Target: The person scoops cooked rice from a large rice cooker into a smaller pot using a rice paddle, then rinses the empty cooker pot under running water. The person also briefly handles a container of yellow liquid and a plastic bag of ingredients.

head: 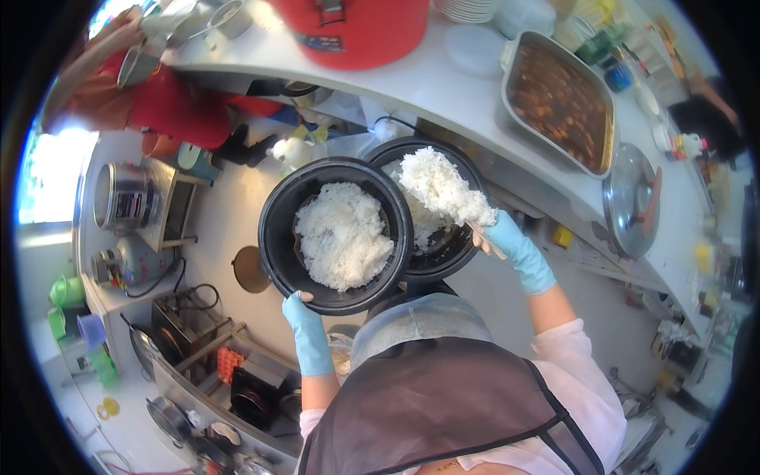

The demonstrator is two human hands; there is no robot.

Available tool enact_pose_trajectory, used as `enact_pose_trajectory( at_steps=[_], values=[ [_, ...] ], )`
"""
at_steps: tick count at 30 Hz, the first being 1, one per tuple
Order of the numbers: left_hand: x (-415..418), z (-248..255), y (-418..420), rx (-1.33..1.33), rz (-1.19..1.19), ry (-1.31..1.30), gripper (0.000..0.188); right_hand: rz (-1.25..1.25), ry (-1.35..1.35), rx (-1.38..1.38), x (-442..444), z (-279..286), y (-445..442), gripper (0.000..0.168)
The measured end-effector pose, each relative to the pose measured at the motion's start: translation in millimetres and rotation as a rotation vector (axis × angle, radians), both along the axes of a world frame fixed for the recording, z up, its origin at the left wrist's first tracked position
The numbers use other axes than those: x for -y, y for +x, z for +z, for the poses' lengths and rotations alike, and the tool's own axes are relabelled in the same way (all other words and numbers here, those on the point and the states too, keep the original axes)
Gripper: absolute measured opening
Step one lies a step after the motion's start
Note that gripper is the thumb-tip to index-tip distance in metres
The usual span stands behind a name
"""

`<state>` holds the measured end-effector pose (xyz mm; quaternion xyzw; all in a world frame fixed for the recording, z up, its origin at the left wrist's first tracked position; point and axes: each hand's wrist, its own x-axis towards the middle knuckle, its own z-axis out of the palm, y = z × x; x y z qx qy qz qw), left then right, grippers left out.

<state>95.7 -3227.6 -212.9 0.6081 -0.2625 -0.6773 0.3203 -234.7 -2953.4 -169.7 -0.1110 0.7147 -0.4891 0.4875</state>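
Observation:
My left hand (307, 320), in a light blue glove with bare fingertips, grips the near rim of a round black pot (274, 208) holding a mound of cooked white rice (344, 237). My right hand (499, 234), gloved the same way, holds the pale handle of a rice paddle (488, 239). A large clump of rice (442, 187) covers the paddle's blade. Beneath that clump is a second black pot (451, 261), with rice inside and grains stuck to its wall. The first pot's right side overlaps it.
A white counter (463, 95) curves across the far side, bearing a red container (362, 29), a rectangular pan of brown stew (561, 101) and a glass lid (632, 202). Another person in red (172, 107) stands at the upper left. A low metal rack (237, 368) lies at the lower left.

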Motion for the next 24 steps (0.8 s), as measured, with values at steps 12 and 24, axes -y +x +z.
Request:
enact_pose_trajectory(
  at_steps=[12,24],
  values=[
    [-11.5,1.3,18.4,0.097,0.036,-0.043,0.015,0.461,0.237,-0.987,95.2,54.6,57.9,0.036],
    [-17.3,-11.4,9.4,-0.031,-0.051,0.0,0.018,-0.327,0.474,0.77,23.8,-143.8,50.7,0.022]
  ],
)
